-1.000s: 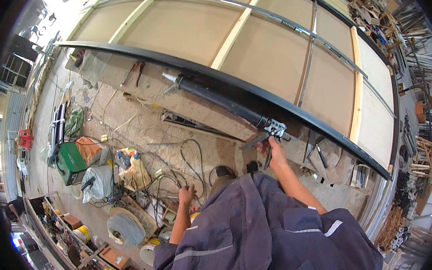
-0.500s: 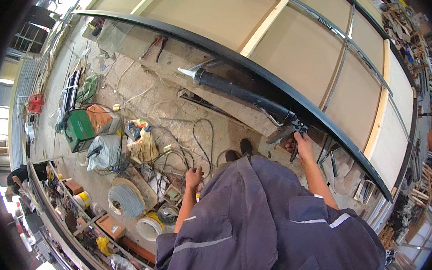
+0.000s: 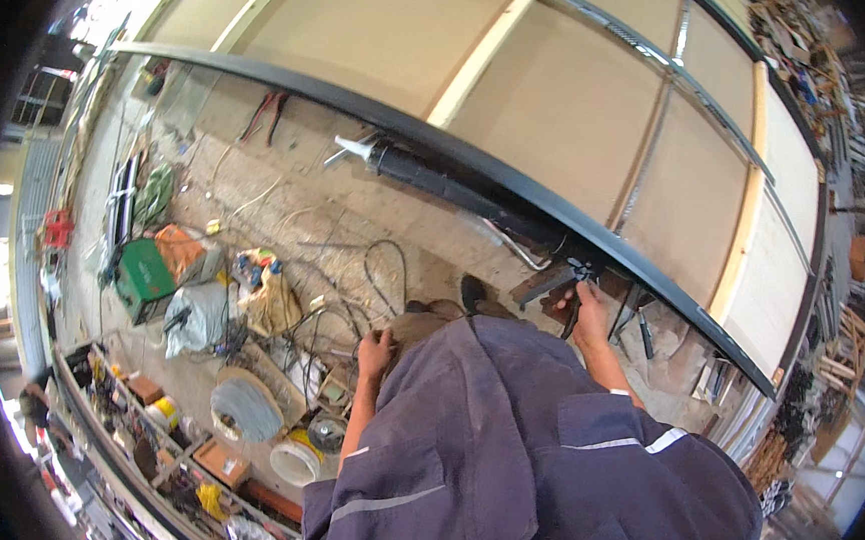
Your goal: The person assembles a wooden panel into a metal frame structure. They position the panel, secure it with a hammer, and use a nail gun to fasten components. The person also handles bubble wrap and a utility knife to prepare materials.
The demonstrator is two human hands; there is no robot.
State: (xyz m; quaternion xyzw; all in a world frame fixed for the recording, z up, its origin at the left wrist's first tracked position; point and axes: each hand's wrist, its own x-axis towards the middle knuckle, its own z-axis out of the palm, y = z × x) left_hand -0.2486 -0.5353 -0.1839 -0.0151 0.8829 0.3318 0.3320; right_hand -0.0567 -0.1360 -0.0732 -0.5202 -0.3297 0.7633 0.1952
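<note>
My right hand (image 3: 592, 317) is wrapped round the handle end of a black caulking gun (image 3: 439, 182). The gun's long barrel lies along the underside of a black frame edge (image 3: 378, 118), which partly covers it. Its pale nozzle (image 3: 354, 148) points to the far left. My left hand (image 3: 375, 351) is held low by my side with its fingers curled closed, above dark cables (image 3: 344, 316). Whatever may be inside those fingers is hidden.
A large panel (image 3: 368, 40) with wooden battens fills the far side. Red-handled pliers (image 3: 263, 118) lie beneath its edge. A green box (image 3: 145, 278), bags, a grey coil (image 3: 245, 409) and a white bucket (image 3: 296, 458) stand left. Another person (image 3: 37, 408) is at the far left.
The caulking gun and my right hand have lowered, and the gun's barrel is now more covered by the frame edge. My left hand stays closed. The whole view has shifted slightly.
</note>
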